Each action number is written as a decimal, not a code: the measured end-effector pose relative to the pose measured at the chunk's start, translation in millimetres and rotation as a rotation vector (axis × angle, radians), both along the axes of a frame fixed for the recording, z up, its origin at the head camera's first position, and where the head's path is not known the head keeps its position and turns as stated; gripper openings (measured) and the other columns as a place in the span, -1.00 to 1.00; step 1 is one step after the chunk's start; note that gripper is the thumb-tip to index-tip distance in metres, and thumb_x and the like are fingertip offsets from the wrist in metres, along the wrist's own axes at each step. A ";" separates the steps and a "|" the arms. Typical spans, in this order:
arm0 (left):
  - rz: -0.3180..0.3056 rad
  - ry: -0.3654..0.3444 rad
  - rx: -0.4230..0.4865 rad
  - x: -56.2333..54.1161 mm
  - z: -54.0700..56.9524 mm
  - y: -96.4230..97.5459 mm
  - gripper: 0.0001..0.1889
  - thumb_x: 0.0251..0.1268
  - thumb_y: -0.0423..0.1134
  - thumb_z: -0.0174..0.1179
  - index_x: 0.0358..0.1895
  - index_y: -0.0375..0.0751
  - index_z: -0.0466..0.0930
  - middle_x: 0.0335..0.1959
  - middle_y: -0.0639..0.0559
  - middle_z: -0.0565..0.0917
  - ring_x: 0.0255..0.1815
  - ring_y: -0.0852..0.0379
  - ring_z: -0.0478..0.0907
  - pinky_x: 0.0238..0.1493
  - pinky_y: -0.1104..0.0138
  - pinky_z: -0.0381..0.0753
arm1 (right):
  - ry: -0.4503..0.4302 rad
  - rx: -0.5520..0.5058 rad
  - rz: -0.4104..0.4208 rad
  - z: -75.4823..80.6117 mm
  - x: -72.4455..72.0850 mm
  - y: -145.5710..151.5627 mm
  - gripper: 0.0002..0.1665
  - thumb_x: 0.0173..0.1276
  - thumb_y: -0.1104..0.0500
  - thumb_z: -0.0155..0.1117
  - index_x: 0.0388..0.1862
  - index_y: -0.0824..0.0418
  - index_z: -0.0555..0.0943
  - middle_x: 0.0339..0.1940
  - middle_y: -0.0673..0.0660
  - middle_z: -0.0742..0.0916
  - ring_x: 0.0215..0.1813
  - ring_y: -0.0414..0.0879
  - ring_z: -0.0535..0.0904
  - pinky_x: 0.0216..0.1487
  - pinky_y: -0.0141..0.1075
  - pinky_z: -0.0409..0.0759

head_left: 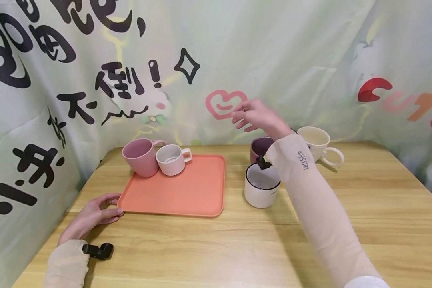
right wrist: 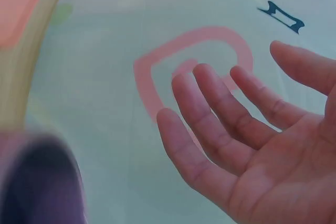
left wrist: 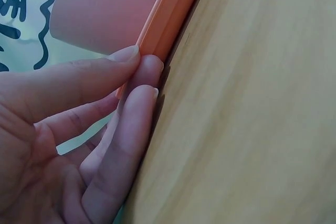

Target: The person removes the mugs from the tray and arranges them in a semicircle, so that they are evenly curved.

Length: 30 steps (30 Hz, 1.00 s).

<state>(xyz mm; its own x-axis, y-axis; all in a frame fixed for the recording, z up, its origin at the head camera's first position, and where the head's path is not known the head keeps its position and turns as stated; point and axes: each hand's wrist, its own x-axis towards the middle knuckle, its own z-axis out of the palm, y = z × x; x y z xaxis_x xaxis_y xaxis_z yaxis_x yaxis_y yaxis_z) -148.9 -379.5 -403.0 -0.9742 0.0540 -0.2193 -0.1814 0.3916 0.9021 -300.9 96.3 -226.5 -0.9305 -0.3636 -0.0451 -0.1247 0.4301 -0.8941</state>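
My left hand (head_left: 93, 212) pinches the near left corner of an orange tray (head_left: 192, 196); the left wrist view shows thumb and fingertips on its rim (left wrist: 170, 22). On the tray's far left part stand a pink mug (head_left: 139, 158) and, beside it, a small white ribbed cup (head_left: 171, 161). My right hand (head_left: 261, 117) hangs in the air above a purple mug (head_left: 258, 151), holding nothing, its fingers apart and slightly bent in the right wrist view. Nearer than the purple mug stands a white mug with a black rim (head_left: 259, 196), below my right forearm.
Behind my right forearm is a cream mug (head_left: 315, 138) with its handle to the right. A dark rim beside it is mostly hidden by my wrist. A printed curtain (head_left: 281, 52) hangs along the back of the wooden table (head_left: 201, 252).
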 end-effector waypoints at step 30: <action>-0.008 0.002 0.010 -0.3 1.3 0.5 -0.24 0.34 -0.40 0.34 0.45 -0.63 0.10 0.08 -0.36 0.45 -0.19 0.19 0.69 -0.10 0.30 0.76 | -0.138 -0.151 -0.047 -45.9 2.2 -67.8 -0.71 0.57 0.17 0.15 0.09 0.35 0.54 0.03 0.30 0.67 0.09 0.23 0.57 -0.09 -0.12 0.65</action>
